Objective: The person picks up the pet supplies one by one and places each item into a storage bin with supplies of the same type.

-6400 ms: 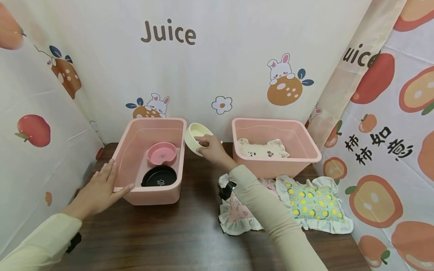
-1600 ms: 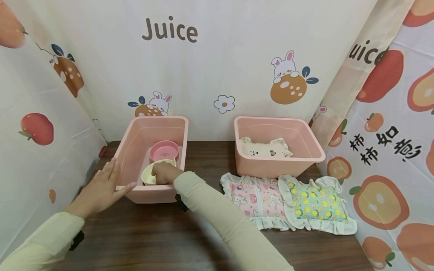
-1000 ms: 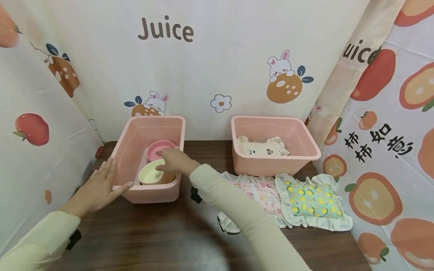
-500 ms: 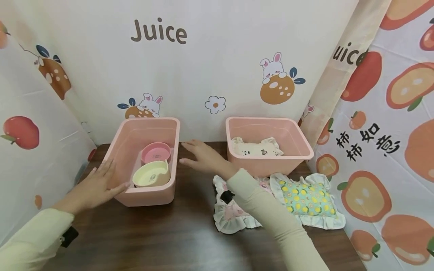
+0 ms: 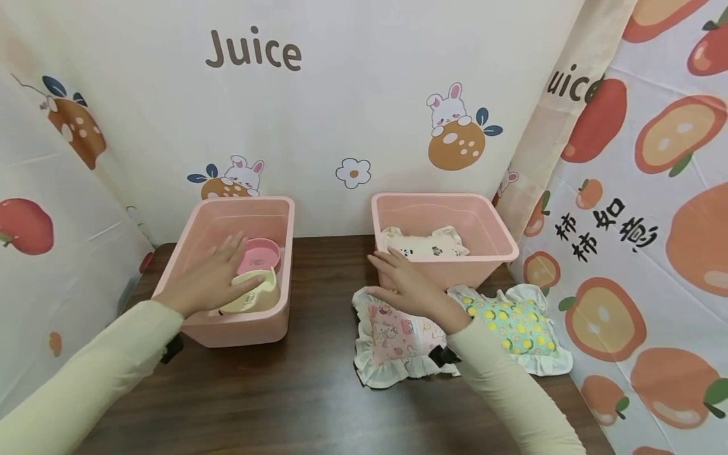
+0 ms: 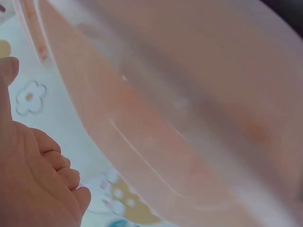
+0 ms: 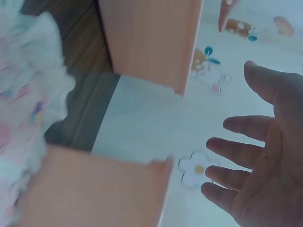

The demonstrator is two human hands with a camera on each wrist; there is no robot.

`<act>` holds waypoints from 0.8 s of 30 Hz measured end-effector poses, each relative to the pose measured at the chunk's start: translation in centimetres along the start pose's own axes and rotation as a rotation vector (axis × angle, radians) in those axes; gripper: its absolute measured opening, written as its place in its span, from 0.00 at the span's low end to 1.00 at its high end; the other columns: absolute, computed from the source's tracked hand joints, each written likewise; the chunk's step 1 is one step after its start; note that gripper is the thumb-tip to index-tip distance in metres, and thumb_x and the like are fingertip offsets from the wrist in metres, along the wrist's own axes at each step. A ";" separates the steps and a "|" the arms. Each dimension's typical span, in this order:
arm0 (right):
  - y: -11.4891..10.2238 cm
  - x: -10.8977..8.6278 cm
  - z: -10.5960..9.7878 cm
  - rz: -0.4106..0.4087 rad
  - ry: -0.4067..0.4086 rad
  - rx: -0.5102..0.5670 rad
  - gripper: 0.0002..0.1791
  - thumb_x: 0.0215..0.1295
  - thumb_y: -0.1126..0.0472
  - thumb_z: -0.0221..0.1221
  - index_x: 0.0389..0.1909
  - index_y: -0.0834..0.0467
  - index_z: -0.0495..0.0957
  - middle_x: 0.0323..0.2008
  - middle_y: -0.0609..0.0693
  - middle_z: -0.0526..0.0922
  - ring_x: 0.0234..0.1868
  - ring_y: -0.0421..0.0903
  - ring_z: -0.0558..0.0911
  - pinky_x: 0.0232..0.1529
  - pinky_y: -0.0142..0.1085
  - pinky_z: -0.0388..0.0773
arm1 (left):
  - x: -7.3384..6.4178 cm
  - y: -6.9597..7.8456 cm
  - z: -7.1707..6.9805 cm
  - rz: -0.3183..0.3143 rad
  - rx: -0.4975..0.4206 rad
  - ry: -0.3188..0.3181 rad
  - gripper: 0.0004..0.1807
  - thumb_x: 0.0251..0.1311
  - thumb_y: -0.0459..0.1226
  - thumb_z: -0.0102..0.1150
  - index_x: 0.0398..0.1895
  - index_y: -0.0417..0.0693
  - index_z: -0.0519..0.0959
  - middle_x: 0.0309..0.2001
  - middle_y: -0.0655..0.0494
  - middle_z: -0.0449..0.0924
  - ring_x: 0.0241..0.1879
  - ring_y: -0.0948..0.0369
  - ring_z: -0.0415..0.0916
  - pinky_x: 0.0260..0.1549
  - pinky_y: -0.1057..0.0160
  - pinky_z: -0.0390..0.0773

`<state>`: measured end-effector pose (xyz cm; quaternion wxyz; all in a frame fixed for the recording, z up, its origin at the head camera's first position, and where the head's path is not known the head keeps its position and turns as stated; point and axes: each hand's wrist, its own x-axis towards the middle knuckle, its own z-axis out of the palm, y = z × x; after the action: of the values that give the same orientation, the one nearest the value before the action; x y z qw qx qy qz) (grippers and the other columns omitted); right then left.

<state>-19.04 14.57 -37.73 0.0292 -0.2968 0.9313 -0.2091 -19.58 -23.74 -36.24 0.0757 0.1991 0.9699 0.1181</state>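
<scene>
Head view: left of centre, the left hand (image 5: 212,277), fingers straight and thumb apart, is over a rectangular pale-pink plastic tub (image 5: 244,333), contact unclear; inside lie a round pink bowl (image 5: 260,255) and, lower in the frame, a round pale-yellow bowl (image 5: 253,301), partly hidden by that hand; right of centre, the right hand (image 5: 414,287), fingers extended, overlaps the front left corner of a second rectangular pale-pink tub (image 5: 455,273), which holds a cream fabric cushion (image 5: 429,246); below it lie a pink patterned cushion with white ruffles (image 5: 392,341) and, further right, a mint-green lemon-print cushion (image 5: 514,322); left wrist view: the left hand's palm shows at lower left, beside blurred pink tub walls; right wrist view: the right hand's fingers are spread at right, the pink cushion at far left
</scene>
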 end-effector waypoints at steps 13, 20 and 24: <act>5.0 -7.2 0.8 0.088 0.055 0.005 0.37 0.67 0.48 0.57 0.72 0.61 0.58 0.72 0.63 0.57 0.73 0.65 0.49 0.67 0.62 0.54 | 7.4 7.4 -0.2 0.215 0.100 0.020 0.50 0.66 0.61 0.44 0.74 0.32 0.42 0.75 0.37 0.38 0.74 0.44 0.38 0.71 0.46 0.43; 6.2 -9.0 1.1 0.092 0.049 0.004 0.38 0.66 0.52 0.59 0.72 0.60 0.57 0.73 0.61 0.54 0.74 0.62 0.47 0.67 0.61 0.54 | 10.6 10.5 0.9 0.295 0.145 0.039 0.50 0.65 0.61 0.44 0.74 0.32 0.44 0.75 0.37 0.40 0.74 0.44 0.41 0.71 0.49 0.46; 6.8 -10.1 1.6 0.123 0.046 -0.013 0.37 0.66 0.52 0.60 0.71 0.60 0.59 0.72 0.62 0.57 0.74 0.63 0.48 0.67 0.61 0.55 | 12.2 12.5 1.8 0.286 0.124 0.027 0.50 0.66 0.62 0.42 0.74 0.33 0.42 0.76 0.39 0.38 0.75 0.46 0.39 0.72 0.51 0.45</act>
<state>-14.16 24.69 -42.71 0.0189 -0.2342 0.9496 -0.2077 -25.76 -7.26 -36.00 0.0326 0.3378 0.9381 0.0701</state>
